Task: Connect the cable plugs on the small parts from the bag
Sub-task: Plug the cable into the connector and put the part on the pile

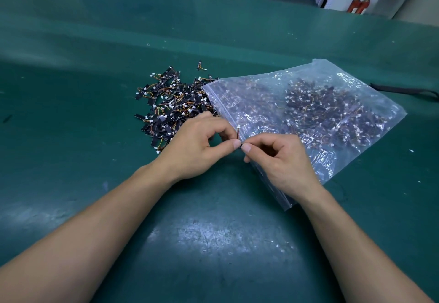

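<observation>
Both hands are on one small part [240, 145]: your left hand [197, 147] and right hand [282, 160] pinch it thumb-to-forefinger at the edge of the zip bag [332, 117], its white plug [238, 126] sticking up free, probably so you can seat it, with the loose pile [171, 105] just left on the green mat [71, 136], within easy reach

Small part [238, 132] — between the fingers [236, 144]

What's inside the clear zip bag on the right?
The clear zip bag holds many small black parts with orange and yellow wires and white plugs. Crinkled plastic blurs them, and the right hand covers its near corner, hiding whatever lies there.
</observation>
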{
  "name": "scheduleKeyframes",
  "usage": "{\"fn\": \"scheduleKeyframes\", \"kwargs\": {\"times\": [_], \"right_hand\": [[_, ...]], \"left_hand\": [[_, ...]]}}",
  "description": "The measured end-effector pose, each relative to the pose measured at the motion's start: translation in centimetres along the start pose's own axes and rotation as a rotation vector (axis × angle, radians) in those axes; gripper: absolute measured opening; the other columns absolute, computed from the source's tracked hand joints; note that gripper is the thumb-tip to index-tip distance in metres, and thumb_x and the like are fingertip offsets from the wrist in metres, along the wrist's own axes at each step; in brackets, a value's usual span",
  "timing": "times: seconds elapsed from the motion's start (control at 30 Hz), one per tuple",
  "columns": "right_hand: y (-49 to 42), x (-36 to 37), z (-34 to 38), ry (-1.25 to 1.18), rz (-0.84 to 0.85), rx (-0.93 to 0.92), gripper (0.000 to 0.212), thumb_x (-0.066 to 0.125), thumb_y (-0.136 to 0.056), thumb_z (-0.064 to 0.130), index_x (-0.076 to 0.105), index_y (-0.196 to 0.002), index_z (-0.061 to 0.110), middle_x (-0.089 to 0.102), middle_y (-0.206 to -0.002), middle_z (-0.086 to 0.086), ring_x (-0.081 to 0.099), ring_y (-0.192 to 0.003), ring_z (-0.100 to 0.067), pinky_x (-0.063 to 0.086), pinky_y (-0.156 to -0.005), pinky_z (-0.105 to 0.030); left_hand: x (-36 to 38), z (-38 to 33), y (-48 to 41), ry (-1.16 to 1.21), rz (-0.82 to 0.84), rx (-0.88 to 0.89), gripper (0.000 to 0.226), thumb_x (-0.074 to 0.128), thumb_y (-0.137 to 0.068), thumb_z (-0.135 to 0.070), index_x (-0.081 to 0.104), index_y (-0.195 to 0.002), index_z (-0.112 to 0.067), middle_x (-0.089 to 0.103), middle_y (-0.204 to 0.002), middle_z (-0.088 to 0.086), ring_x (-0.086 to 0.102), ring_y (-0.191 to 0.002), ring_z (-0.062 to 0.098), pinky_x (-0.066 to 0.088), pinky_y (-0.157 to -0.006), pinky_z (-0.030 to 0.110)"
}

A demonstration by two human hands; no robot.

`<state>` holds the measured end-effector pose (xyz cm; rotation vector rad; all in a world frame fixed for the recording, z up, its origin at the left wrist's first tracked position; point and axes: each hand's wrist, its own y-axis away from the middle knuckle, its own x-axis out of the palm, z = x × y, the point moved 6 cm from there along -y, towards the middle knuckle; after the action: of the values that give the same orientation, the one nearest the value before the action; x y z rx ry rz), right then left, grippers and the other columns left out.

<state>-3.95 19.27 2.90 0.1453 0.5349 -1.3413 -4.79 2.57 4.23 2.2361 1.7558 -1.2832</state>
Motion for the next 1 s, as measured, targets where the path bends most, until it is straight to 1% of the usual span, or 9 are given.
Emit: {"fn": "scheduleKeyframes", "kwargs": {"times": [0.07, 0.17, 0.27, 0.37, 0.47, 0.63, 0.8, 0.9, 1.0], "right_hand": [[0.1, 0.0, 0.2, 0.036, 0.001, -0.023, 0.015, 0.073, -0.091, 0.016, 0.077, -0.080, 0.024, 0.071, -0.066, 0.009, 0.051, -0.052, -0.009, 0.040, -0.052, -0.019], [0.2, 0.1, 0.5, 0.085, -0.001, -0.067, 0.012, 0.071, -0.088, 0.021, 0.075, -0.077, 0.025, 0.070, -0.065, 0.011, 0.053, -0.051, -0.012, 0.040, -0.053, -0.016], [0.1, -0.2, 0.5, 0.053, -0.029, -0.050, 0.014, 0.068, -0.085, 0.025, 0.072, -0.074, 0.032, 0.069, -0.063, 0.012, 0.048, -0.049, -0.005, 0.038, -0.052, -0.016], [0.0, -0.4, 0.0, -0.016, -0.044, -0.012, 0.015, 0.070, -0.090, 0.020, 0.075, -0.076, 0.025, 0.070, -0.063, 0.010, 0.047, -0.051, -0.005, 0.038, -0.052, -0.018], [0.0, -0.4, 0.0, -0.056, -0.032, -0.007, 0.016, 0.072, -0.091, 0.017, 0.075, -0.078, 0.026, 0.070, -0.064, 0.008, 0.045, -0.051, -0.006, 0.038, -0.052, -0.018], [0.0, -0.4, 0.1, -0.043, -0.035, -0.030, 0.015, 0.073, -0.090, 0.016, 0.075, -0.079, 0.024, 0.069, -0.063, 0.009, 0.044, -0.050, -0.003, 0.036, -0.052, -0.015], [0.0, -0.5, 0.3, -0.029, -0.088, -0.091, 0.009, 0.070, -0.088, 0.023, 0.076, -0.081, 0.023, 0.069, -0.064, 0.006, 0.049, -0.051, -0.021, 0.039, -0.049, -0.027], [0.1, -0.6, 0.4, -0.018, -0.107, -0.142, 0.006, 0.074, -0.086, 0.022, 0.077, -0.085, 0.026, 0.066, -0.065, 0.012, 0.042, -0.048, -0.006, 0.033, -0.049, -0.017], [0.2, -0.8, 0.9, 0.027, -0.150, -0.222, 0.011, 0.077, -0.087, 0.017, 0.077, -0.088, 0.028, 0.067, -0.070, 0.021, 0.043, -0.047, -0.003, 0.032, -0.051, -0.011]], "left_hand": [[0.3, 0.6, 0.1, 0.101, 0.028, -0.102, 0.016, 0.071, -0.087, -0.025, 0.064, -0.074, -0.030, 0.061, -0.070, -0.023, 0.050, -0.073, 0.001, 0.036, -0.068, 0.015], [1.0, 1.1, 0.2, 0.246, 0.100, -0.199, 0.018, 0.073, -0.090, -0.014, 0.067, -0.074, -0.020, 0.059, -0.065, -0.024, 0.050, -0.062, -0.004, 0.034, -0.062, 0.008], [1.3, 1.1, 0.2, 0.293, 0.115, -0.215, 0.016, 0.073, -0.090, -0.024, 0.068, -0.075, -0.025, 0.059, -0.063, -0.022, 0.048, -0.059, -0.003, 0.034, -0.059, 0.011], [0.8, 1.0, 0.2, 0.273, 0.074, -0.182, 0.014, 0.066, -0.086, -0.038, 0.069, -0.077, -0.029, 0.062, -0.070, -0.020, 0.050, -0.066, -0.001, 0.038, -0.064, 0.017], [0.2, 0.9, 0.1, 0.198, 0.028, -0.130, 0.012, 0.066, -0.088, -0.027, 0.068, -0.076, -0.030, 0.063, -0.072, -0.023, 0.053, -0.070, 0.000, 0.038, -0.067, 0.015], [0.0, 0.4, 0.1, 0.140, -0.009, -0.081, 0.015, 0.067, -0.087, -0.027, 0.065, -0.076, -0.037, 0.062, -0.071, -0.023, 0.052, -0.070, 0.005, 0.040, -0.066, 0.022], [-0.4, 0.2, 0.3, 0.126, -0.047, -0.015, 0.005, 0.073, -0.084, -0.025, 0.072, -0.080, -0.022, 0.069, -0.077, -0.009, 0.056, -0.074, 0.017, 0.047, -0.067, 0.037], [-0.7, -0.2, 0.3, 0.046, -0.110, 0.037, 0.002, 0.076, -0.083, -0.019, 0.075, -0.082, -0.020, 0.070, -0.075, -0.004, 0.057, -0.072, 0.022, 0.048, -0.064, 0.043], [-1.1, -0.4, 0.3, -0.008, -0.162, 0.089, 0.005, 0.076, -0.084, -0.020, 0.078, -0.083, -0.015, 0.069, -0.073, -0.003, 0.057, -0.072, 0.024, 0.048, -0.063, 0.040]]}}
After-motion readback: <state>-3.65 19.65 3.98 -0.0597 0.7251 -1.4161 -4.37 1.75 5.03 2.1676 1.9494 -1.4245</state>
